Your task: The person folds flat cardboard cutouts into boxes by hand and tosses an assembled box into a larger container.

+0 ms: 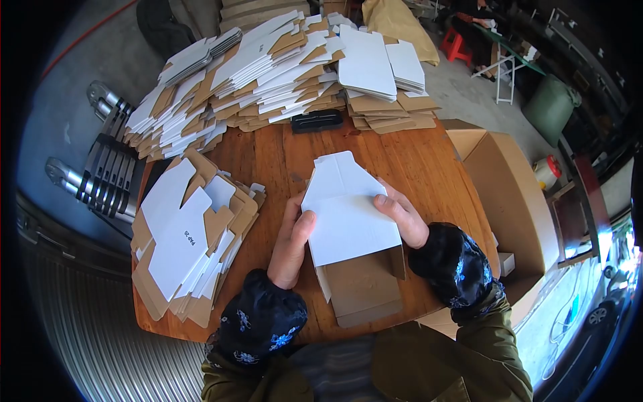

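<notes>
A partly folded cardboard box (351, 228), white outside and brown inside, rests at the middle of the wooden table. My left hand (293, 241) grips its left side, thumb on the white panel. On the right side, my right hand (402, 213) holds it the same way, thumb on top. The box's near end stands open and shows its brown inside, with a brown flap towards me. To the left lies a loose pile of flat cardboard blanks (179, 244), the top one printed with small text.
Large stacks of flat blanks (261, 67) cover the table's far side, with a black tray (317, 120) before them. A big open carton (512, 201) stands right of the table. Telescopic ladders (110, 171) lean at left. Another person (472, 20) sits at the back right.
</notes>
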Action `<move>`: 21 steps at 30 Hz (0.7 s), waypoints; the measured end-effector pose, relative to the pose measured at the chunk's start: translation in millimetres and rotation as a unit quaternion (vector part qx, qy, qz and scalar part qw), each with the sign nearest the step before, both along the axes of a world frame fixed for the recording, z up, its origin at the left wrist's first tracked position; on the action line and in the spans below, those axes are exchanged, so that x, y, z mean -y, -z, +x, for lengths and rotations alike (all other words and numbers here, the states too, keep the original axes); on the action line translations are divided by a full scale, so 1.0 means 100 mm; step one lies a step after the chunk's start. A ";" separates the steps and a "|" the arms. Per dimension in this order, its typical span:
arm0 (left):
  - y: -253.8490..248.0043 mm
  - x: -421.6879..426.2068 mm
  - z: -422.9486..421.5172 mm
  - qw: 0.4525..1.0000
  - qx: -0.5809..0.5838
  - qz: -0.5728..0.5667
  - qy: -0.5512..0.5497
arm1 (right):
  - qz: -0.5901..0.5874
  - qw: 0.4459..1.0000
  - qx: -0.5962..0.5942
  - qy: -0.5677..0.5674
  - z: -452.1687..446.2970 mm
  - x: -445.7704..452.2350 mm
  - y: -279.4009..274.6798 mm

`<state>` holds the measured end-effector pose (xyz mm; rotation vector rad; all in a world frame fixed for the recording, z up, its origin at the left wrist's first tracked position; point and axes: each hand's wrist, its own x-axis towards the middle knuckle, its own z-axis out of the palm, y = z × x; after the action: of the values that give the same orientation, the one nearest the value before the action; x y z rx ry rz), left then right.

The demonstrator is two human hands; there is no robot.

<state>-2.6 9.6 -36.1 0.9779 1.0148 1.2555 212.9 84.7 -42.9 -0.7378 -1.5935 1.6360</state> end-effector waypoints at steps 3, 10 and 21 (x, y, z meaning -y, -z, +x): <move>0.00 0.00 0.03 1.000 0.001 0.005 -0.008 | 0.004 1.000 0.009 0.000 0.01 0.00 -0.01; -0.10 -0.01 0.09 0.997 -0.041 0.057 -0.024 | -0.006 1.000 0.009 -0.004 0.01 0.01 -0.02; 0.07 -0.01 0.04 0.989 -0.139 0.053 -0.012 | -0.025 0.999 -0.035 -0.015 0.02 0.02 -0.01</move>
<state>1.1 11.0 -42.9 1.2518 1.1851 1.2244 214.9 82.7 -41.7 -0.6775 -1.5272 1.7106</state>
